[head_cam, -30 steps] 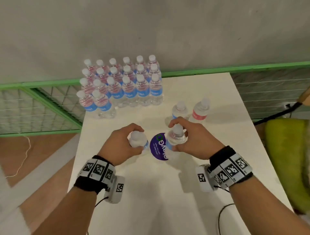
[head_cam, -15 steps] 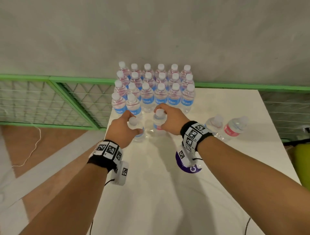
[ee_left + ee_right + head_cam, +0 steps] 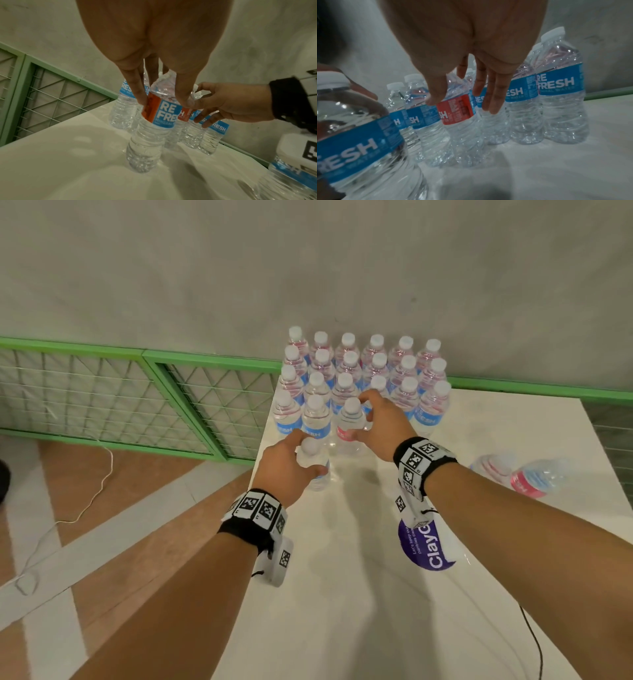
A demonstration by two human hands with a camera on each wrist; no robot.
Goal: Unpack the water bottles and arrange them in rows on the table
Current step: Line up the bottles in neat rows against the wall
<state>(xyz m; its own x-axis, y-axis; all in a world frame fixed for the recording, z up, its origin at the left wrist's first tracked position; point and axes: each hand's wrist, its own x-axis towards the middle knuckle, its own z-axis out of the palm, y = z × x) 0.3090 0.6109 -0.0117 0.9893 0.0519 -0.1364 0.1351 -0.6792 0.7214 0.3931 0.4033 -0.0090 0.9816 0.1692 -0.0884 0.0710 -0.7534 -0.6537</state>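
Note:
Several upright water bottles (image 3: 376,371) stand in rows at the far end of the white table (image 3: 376,611). My left hand (image 3: 287,470) (image 3: 164,102) grips one blue-labelled bottle (image 3: 320,477) (image 3: 150,135) by its shoulder from above. That bottle stands just in front of the nearest row, by the table's left edge. My right hand (image 3: 361,419) (image 3: 460,102) is spread loosely around a red-labelled bottle (image 3: 346,433) (image 3: 455,109) standing in the nearest row. Its thumb touches the bottle's shoulder and its fingers hang straight beside it.
Two more bottles (image 3: 493,467) (image 3: 537,477) lie on their sides at the table's right. Clear plastic wrap with a purple sticker (image 3: 428,546) lies under my right forearm. A green mesh fence (image 3: 102,392) runs along the left, and a grey wall stands behind the rows.
Both hands carried their bottles from mid-table to the nearest row. The right hand's bottle now stands in that row and its fingers have loosened. The left hand still grips its bottle.

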